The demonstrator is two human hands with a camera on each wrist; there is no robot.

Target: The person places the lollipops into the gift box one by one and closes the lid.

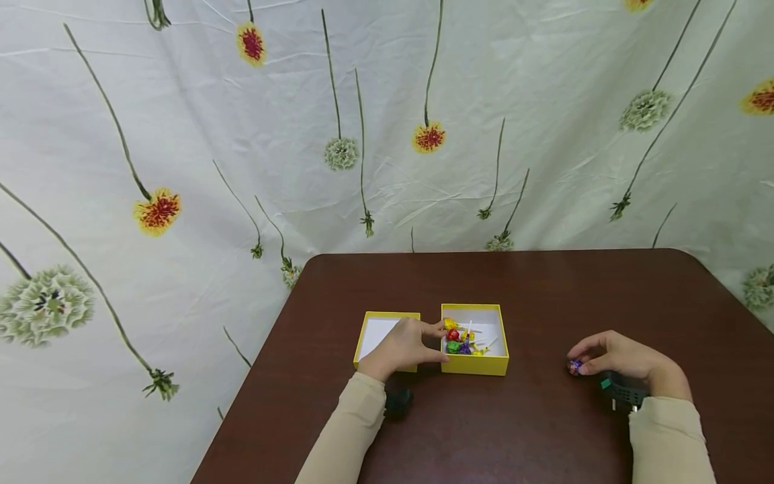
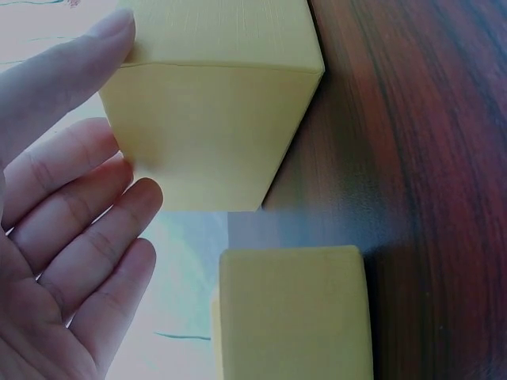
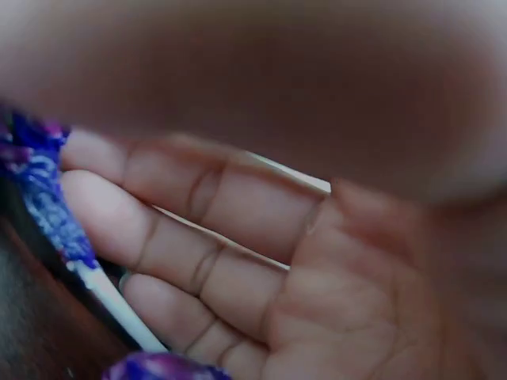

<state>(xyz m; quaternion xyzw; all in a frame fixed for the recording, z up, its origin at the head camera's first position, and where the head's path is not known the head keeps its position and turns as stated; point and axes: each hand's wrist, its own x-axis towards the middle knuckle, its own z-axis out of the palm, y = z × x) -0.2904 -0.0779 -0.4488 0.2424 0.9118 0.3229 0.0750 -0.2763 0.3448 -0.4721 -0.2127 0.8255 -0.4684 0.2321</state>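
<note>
In the head view a yellow open box [image 1: 474,365] with a white inside holds several wrapped lollipops [image 1: 465,347] in red, green, purple and yellow. My left hand [image 1: 402,346] grips its left side, thumb at the front left corner and fingers by the left rim. The left wrist view shows the thumb against the box's yellow wall [image 2: 214,127]. Off to the right, my right hand [image 1: 623,356] pinches a purple-wrapped lollipop [image 1: 574,367] low over the table. In the right wrist view its white stick [image 3: 123,309] shows, with a second purple wrapper [image 3: 162,368] below; the pinching fingertips are hidden.
A second yellow piece with a white inside [image 1: 371,333], a lid or shallow box, lies left of the box, partly behind my left hand. Everything stands on a dark brown table [image 1: 484,430]. A flower-printed white cloth [image 1: 387,188] hangs behind it.
</note>
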